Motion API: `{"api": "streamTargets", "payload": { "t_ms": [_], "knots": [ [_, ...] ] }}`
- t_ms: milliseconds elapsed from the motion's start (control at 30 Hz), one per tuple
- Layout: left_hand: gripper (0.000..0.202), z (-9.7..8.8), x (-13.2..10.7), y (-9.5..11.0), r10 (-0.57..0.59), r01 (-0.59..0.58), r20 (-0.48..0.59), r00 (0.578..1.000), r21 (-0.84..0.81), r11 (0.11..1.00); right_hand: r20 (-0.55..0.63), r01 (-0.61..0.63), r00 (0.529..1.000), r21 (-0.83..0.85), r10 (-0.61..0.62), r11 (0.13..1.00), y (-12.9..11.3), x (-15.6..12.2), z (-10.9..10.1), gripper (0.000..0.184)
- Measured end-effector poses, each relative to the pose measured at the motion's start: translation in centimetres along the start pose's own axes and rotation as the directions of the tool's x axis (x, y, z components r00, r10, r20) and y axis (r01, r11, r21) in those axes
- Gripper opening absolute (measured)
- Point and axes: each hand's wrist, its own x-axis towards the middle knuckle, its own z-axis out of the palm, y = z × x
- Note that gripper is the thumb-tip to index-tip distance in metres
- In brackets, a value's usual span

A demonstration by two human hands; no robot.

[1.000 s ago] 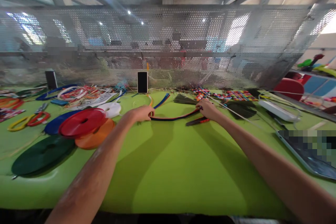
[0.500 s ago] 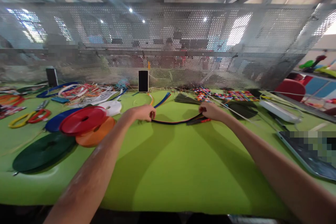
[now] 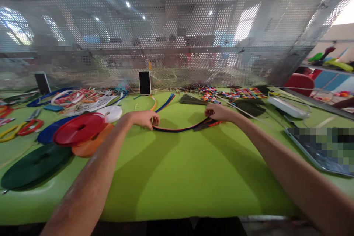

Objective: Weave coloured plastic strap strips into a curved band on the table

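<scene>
Both my arms reach far out over a green table (image 3: 177, 177). A bundle of dark, red and blue flat strips (image 3: 179, 129) sags in a curve between my hands, just above the table. My left hand (image 3: 143, 118) pinches its left end, fingers closed. At the right end my right hand (image 3: 219, 112) grips the bundle with curled fingers. Directly under my right hand lies a red-handled tool (image 3: 211, 124), partly hidden by the strips.
Flat coils of red (image 3: 79, 129), orange, blue, white and dark green (image 3: 34, 165) strip lie at left. A phone (image 3: 145, 82) stands against the perforated metal screen (image 3: 177, 40). Woven coloured pieces (image 3: 235, 93) lie behind my right hand; a tablet (image 3: 320, 147) at right.
Both hands have drawn the strip bundle slightly nearer and lowered its curve; the view has tipped down and shifted a little. The grips are unchanged.
</scene>
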Motion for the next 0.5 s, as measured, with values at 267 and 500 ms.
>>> {"api": "streamTargets", "payload": {
  "t_ms": [267, 500],
  "knots": [
    [0.012, -0.05, 0.03, -0.07, -0.042, 0.042, -0.033, 0.999, 0.001, 0.999, -0.044, -0.007, 0.999, -0.014, 0.006, 1.000, -0.09, -0.52, -0.37, 0.019],
    [0.023, -0.08, 0.17, -0.39, -0.080, 0.090, -0.145, 0.986, 0.062, 0.994, -0.085, -0.006, 0.996, -0.030, 0.003, 1.000, 0.31, -0.55, -0.27, 0.021]
  ]
}}
